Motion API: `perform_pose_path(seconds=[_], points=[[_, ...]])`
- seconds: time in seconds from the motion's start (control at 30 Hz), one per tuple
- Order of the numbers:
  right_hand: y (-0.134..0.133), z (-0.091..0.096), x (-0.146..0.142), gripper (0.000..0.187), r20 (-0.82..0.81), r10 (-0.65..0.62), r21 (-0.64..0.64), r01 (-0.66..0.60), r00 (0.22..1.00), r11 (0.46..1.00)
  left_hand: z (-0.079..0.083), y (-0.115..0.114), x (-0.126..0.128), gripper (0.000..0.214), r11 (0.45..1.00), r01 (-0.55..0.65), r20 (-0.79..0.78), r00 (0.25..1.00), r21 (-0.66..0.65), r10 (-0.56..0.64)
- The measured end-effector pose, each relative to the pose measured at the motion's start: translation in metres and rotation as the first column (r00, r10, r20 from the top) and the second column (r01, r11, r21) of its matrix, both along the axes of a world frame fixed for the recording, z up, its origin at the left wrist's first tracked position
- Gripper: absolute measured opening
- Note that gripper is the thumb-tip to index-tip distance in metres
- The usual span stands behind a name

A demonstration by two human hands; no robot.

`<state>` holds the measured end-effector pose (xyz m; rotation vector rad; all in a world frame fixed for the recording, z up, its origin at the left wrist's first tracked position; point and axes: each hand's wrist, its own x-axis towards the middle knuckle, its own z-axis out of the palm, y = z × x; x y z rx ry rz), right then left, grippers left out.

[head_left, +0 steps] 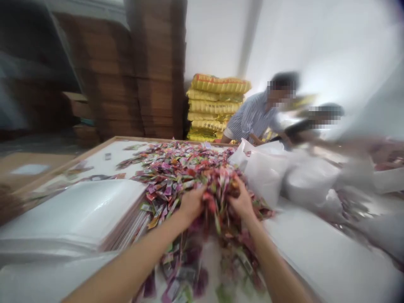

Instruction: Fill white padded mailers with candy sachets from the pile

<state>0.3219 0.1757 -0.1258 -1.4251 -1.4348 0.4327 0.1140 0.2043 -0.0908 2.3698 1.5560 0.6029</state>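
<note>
A big heap of small colourful sachets (186, 168) covers the middle of the white table (331, 261). My left hand (191, 204) and my right hand (241, 200) are both dug into the near side of the heap, fingers curled round bunches of sachets. More sachets (189, 273) lie blurred between my forearms near the table's front. The picture is smeared by motion, so fine detail of the fingers is unclear.
A stack of flat white bags (78, 214) lies at the left. Filled white bags (284, 172) stand at the right. Two people (259, 115) work at the far side. Yellow sacks (214, 105) and cardboard stacks (142, 71) stand behind the table.
</note>
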Motion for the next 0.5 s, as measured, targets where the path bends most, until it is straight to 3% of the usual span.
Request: perform_pose_path(seconds=[0.03,0.1,0.17,0.2,0.23,0.3,0.37,0.43,0.5], points=[[0.016,0.019,0.008,0.092,-0.1,0.04,0.025,-0.038,0.994,0.999,0.021,0.018,0.001,0.047,0.999,-0.031,0.032,0.999,0.028,0.03],[0.027,0.047,0.023,0.095,-0.135,0.05,0.042,-0.045,0.99,0.998,0.051,0.047,-0.008,0.061,0.997,-0.071,0.07,0.995,0.039,0.068],[0.006,0.05,0.035,0.085,0.014,0.001,0.034,-0.002,1.0,0.999,0.058,0.061,-0.031,0.088,0.998,-0.064,0.073,0.995,-0.002,0.064],[-0.017,0.039,0.039,0.079,0.113,-0.022,0.018,0.02,0.993,1.0,0.052,0.06,-0.046,0.101,0.998,-0.059,0.064,0.996,-0.037,0.061],[-0.046,0.021,0.044,0.075,0.196,-0.038,-0.02,0.042,0.98,0.999,0.04,0.055,-0.062,0.11,0.994,-0.063,0.048,0.997,-0.086,0.067],[-0.111,-0.034,0.05,0.08,0.264,-0.051,-0.173,0.1,0.963,0.98,0.002,0.035,-0.093,0.12,0.969,-0.118,-0.003,0.993,-0.215,0.12],[-0.163,-0.096,0.048,0.096,0.224,-0.154,-0.389,0.233,0.962,0.891,-0.042,0.01,-0.109,0.117,0.91,-0.229,-0.07,0.973,-0.345,0.218],[-0.181,-0.142,0.03,0.106,0.141,-0.283,-0.469,0.316,0.949,0.825,-0.077,-0.01,-0.103,0.106,0.846,-0.302,-0.042,0.948,-0.439,0.316],[-0.161,-0.156,-0.001,0.099,-0.076,-0.325,-0.45,0.259,0.943,0.855,-0.094,-0.023,-0.077,0.089,0.831,-0.235,0.105,0.938,-0.504,0.329]])
